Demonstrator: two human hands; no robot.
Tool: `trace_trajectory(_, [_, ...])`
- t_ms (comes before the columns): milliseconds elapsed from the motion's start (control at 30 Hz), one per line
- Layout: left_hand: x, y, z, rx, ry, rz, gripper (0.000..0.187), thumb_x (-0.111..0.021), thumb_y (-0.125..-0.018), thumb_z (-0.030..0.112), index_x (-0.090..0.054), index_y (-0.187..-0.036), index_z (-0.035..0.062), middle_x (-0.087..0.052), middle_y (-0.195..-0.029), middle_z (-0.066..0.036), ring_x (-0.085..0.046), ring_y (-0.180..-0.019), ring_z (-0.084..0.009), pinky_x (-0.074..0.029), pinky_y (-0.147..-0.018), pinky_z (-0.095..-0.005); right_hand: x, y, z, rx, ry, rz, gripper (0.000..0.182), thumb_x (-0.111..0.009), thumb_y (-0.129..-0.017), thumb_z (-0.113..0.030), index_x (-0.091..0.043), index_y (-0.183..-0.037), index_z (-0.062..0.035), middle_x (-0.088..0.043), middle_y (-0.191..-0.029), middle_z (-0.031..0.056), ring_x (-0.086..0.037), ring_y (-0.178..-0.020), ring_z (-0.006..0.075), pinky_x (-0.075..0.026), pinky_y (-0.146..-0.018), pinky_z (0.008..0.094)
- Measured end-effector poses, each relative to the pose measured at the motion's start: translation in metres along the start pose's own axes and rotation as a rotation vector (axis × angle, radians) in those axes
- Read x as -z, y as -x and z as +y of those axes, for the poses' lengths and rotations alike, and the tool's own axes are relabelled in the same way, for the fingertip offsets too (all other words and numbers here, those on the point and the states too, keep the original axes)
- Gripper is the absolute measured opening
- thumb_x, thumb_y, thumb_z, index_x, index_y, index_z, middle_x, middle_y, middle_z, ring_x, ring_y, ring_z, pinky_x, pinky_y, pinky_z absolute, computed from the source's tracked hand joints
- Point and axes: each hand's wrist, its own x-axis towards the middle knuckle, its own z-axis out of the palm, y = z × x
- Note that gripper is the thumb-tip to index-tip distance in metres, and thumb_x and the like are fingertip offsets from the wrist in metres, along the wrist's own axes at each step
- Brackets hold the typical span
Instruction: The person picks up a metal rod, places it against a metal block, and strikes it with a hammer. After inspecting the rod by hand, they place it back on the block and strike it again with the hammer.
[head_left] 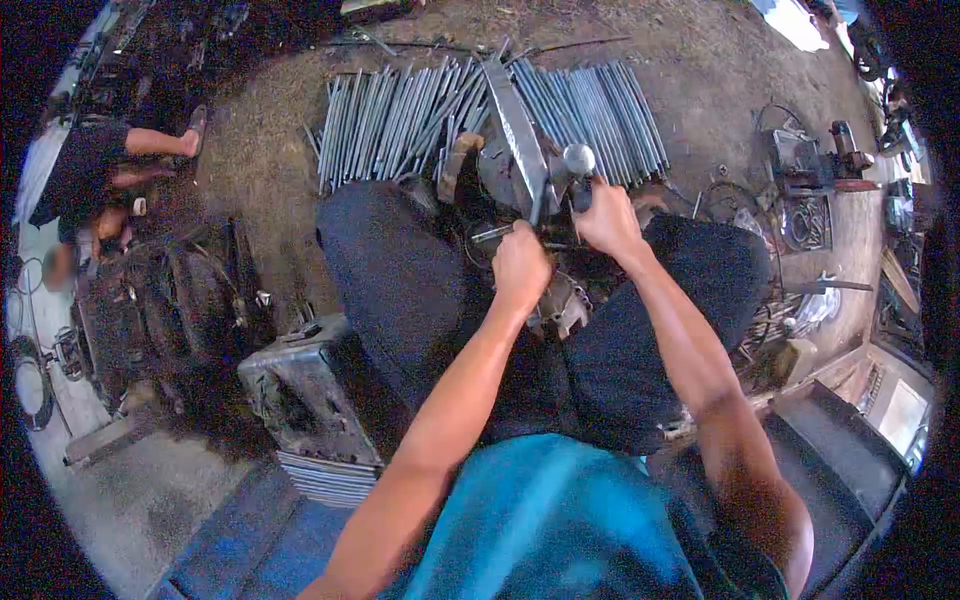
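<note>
My right hand (608, 215) is closed around the dark handle of what looks like a hammer (578, 158), its rounded silvery head pointing away from me. Just left of it and nearer to me, my left hand (522, 265) is a closed fist on a thin metal rod (490, 235), whose short end sticks out on the left. A long, flat, shiny metal bar (517, 125) slopes from the rods on the floor down to just beyond my left hand. Whether that hand touches the bar cannot be made out. Dark metalwork between my knees is partly hidden by both hands.
Metal rods lie in two piles, one left (395, 120) and one right (595, 110), on the dirt floor. A battered metal box (310, 385) stands by my left knee. Another person (85, 190) sits at far left near dark machinery (170, 300). Tools and metal parts (800, 160) lie right.
</note>
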Motion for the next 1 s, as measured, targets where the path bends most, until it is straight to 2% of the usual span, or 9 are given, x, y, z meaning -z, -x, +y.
trace_trajectory(167, [0.007,0.001,0.001,0.001,0.062,-0.031,0.027,-0.065,-0.073,0.01,-0.054,-0.091,-0.0071,-0.063,-0.084,-0.033,-0.063,-0.084,-0.0485,-0.05,-0.077,-0.0536,0.017,-0.006,-0.003,0.235,-0.277,0.199,0.037,-0.071,-0.064,-0.015,-0.061,-0.092,0.0073,-0.064,-0.073,0.0258,-0.066,-0.074,0.0403,-0.051,-0.069,0.0419])
trace_trajectory(200, [0.003,-0.003,-0.003,0.015,0.051,-0.075,0.028,-0.065,-0.073,0.011,-0.055,-0.092,-0.0073,-0.063,-0.085,-0.033,-0.063,-0.085,-0.0481,-0.05,-0.077,-0.0529,0.039,-0.001,-0.023,0.109,-0.248,0.161,0.035,-0.072,-0.066,-0.014,-0.061,-0.091,0.0066,-0.065,-0.077,0.0247,-0.066,-0.074,0.0389,-0.051,-0.07,0.0408])
trace_trajectory(300, [-0.012,-0.01,-0.012,0.028,0.071,-0.074,0.026,-0.064,-0.073,0.011,-0.058,-0.091,-0.0065,-0.064,-0.088,-0.032,-0.063,-0.088,-0.0475,-0.05,-0.079,-0.0517,0.064,0.006,-0.049,0.216,-0.412,0.321,0.031,-0.072,-0.07,-0.014,-0.063,-0.091,0.0062,-0.067,-0.081,0.0204,-0.067,-0.076,0.0263,-0.051,-0.071,0.0377])
trace_trajectory(400, [-0.015,-0.014,-0.018,0.035,0.093,-0.031,0.025,-0.068,-0.07,0.01,-0.059,-0.087,-0.006,-0.064,-0.082,-0.027,-0.063,-0.082,-0.0457,-0.051,-0.074,-0.0483,0.034,0.001,-0.036,0.339,-0.46,0.402,0.035,-0.072,-0.07,-0.018,-0.063,-0.095,0.0053,-0.067,-0.084,0.025,-0.067,-0.083,0.0365,-0.052,-0.073,0.0454])
trace_trajectory(500, [-0.008,-0.011,-0.013,-0.01,0.168,-0.027,0.029,-0.068,-0.069,0.011,-0.061,-0.09,-0.0083,-0.064,-0.087,-0.03,-0.063,-0.085,-0.0468,-0.05,-0.077,-0.0495,-0.005,-0.004,-0.004,-0.013,0.105,0.017,0.044,-0.074,-0.068,-0.022,-0.061,-0.1,0.0066,-0.066,-0.086,0.0272,-0.066,-0.083,0.0402,-0.052,-0.073,0.0459])
trace_trajectory(633, [0.0,-0.009,-0.003,0.081,0.068,-0.049,0.026,-0.064,-0.071,0.011,-0.064,-0.09,-0.0071,-0.063,-0.088,-0.033,-0.064,-0.089,-0.0452,-0.05,-0.081,-0.0504,0.003,-0.01,0.009,0.026,-0.115,0.016,0.047,-0.074,-0.067,-0.021,-0.059,-0.099,0.0096,-0.066,-0.083,0.0279,-0.066,-0.081,0.0417,-0.052,-0.072,0.0463])
trace_trajectory(833, [-0.012,-0.02,-0.017,0.036,0.07,-0.176,0.019,-0.063,-0.069,0.009,-0.064,-0.082,-0.006,-0.063,-0.082,-0.032,-0.064,-0.081,-0.0456,-0.051,-0.075,-0.0495,0.069,0.006,-0.047,0.132,-0.326,0.381,0.036,-0.073,-0.068,-0.017,-0.06,-0.092,0.0073,-0.066,-0.078,0.0222,-0.066,-0.073,0.0316,-0.051,-0.068,0.0394])
trace_trajectory(933, [-0.008,-0.018,-0.019,-0.016,0.131,-0.113,0.019,-0.06,-0.069,0.006,-0.064,-0.082,-0.0083,-0.062,-0.083,-0.033,-0.062,-0.083,-0.0472,-0.05,-0.076,-0.0493,0.024,0.001,-0.022,0.289,-0.577,0.335,0.037,-0.072,-0.07,-0.021,-0.064,-0.097,0.0026,-0.069,-0.085,0.0197,-0.068,-0.078,0.0363,-0.052,-0.073,0.0443])
trace_trajectory(1000, [-0.011,-0.016,-0.019,-0.071,0.23,-0.054,0.022,-0.061,-0.067,0.006,-0.064,-0.083,-0.0103,-0.062,-0.084,-0.034,-0.063,-0.084,-0.0468,-0.05,-0.077,-0.0494,0.002,0.0,-0.004,0.152,-0.176,0.115,0.036,-0.069,-0.07,-0.017,-0.062,-0.097,0.0049,-0.066,-0.084,0.0269,-0.066,-0.083,0.0406,-0.052,-0.075,0.0482])
